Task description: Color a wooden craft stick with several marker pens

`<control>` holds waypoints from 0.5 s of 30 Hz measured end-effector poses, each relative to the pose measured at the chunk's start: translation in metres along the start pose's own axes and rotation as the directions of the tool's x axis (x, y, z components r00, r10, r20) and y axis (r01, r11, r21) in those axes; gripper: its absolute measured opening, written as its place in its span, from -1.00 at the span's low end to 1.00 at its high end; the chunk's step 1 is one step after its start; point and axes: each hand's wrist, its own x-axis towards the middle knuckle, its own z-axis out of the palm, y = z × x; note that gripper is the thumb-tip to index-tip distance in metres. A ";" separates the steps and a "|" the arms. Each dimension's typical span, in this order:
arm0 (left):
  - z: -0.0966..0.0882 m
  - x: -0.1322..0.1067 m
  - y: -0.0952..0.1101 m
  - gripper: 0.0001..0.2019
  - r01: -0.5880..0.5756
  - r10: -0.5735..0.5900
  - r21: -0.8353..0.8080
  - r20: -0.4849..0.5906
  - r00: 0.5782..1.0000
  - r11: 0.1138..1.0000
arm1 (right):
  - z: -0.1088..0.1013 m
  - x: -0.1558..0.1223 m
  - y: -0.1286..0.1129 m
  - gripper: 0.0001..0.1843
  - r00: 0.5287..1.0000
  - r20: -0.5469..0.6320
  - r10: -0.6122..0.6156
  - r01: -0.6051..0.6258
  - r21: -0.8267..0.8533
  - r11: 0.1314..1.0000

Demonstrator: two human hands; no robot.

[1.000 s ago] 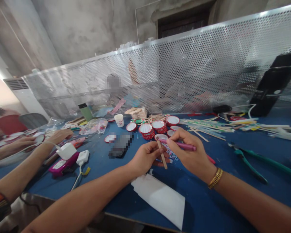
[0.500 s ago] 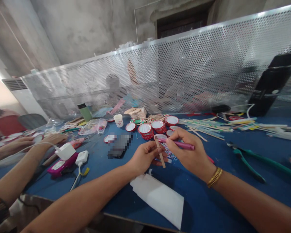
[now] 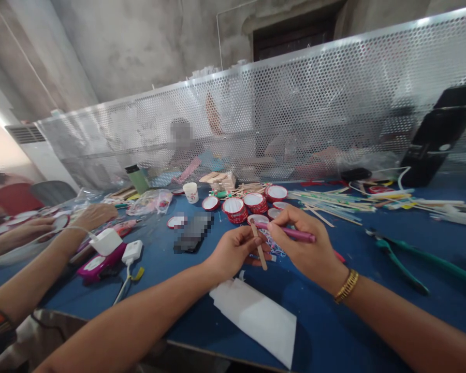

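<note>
Between its thumb and fingers, my left hand pinches a flat wooden craft stick, tilted over the middle of the table. My right hand grips a purple-pink pen, its tip end close to the top of the stick; whether they touch I cannot tell. Behind my hands stand stacks of round red-rimmed discs with white tops. Small pale blue and pink loops lie partly hidden behind my fingers. Folded white paper rests just in front of my left hand.
Green-handled pliers lie at right, below a spread of thin sticks. A phone, a purple power strip with white chargers, and a paper cup sit left. A co-worker's hands work at far left. A perforated metal screen borders the back.
Both hands keep their hold on the stick and the pen, with hardly any movement. The co-worker's nearer hand has shifted slightly right and up.
</note>
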 end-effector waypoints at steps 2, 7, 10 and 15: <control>0.000 0.000 0.000 -0.58 -0.001 0.001 0.005 0.000 1.000 1.000 | 0.001 0.000 0.000 -0.80 1.000 0.001 -0.007 0.007 0.014 1.000; -0.001 0.001 -0.001 -0.58 -0.008 0.007 0.008 0.004 1.000 1.000 | 0.002 0.000 0.002 -0.80 1.000 0.020 -0.004 0.004 0.019 1.000; -0.001 0.001 -0.001 -0.58 -0.009 0.009 0.007 0.001 1.000 1.000 | 0.001 0.001 0.003 -0.80 1.000 0.002 0.005 -0.005 -0.009 1.000; -0.001 0.001 0.000 -0.60 0.003 -0.004 -0.030 -0.022 1.000 1.000 | -0.002 0.004 0.002 -0.79 0.997 -0.069 -0.017 0.014 -0.042 0.999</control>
